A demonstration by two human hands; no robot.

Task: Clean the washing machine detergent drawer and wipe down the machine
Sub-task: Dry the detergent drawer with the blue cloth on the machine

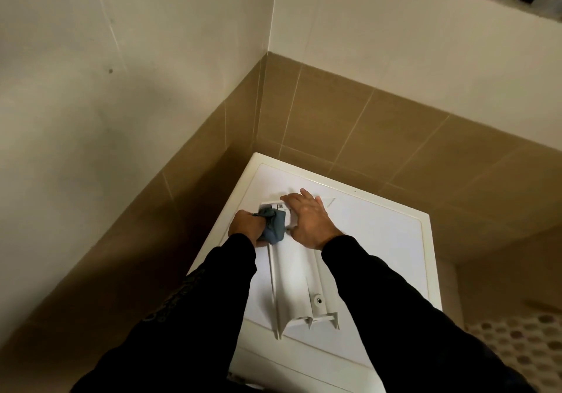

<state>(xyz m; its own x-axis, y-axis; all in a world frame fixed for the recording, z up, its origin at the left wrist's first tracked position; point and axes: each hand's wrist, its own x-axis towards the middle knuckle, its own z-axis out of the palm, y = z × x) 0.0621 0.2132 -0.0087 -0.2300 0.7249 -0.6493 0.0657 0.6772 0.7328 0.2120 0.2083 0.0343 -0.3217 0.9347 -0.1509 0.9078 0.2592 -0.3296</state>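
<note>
On the washing machine (380, 225) top, our left hand (248, 228) gripped the cloth (273, 225), scrubbing the removed drawer (292, 277); our right hand (307, 216) pressed flat; the machine wipe-down seemingly remained.

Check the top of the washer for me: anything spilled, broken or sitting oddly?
Only the detergent drawer is unusual: it lies out of its slot on the washing machine top, as cleaning requires. No spill or damage shows.

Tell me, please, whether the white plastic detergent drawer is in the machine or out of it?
Out. The white plastic detergent drawer lies on the white washing machine top, right hand on it.
</note>
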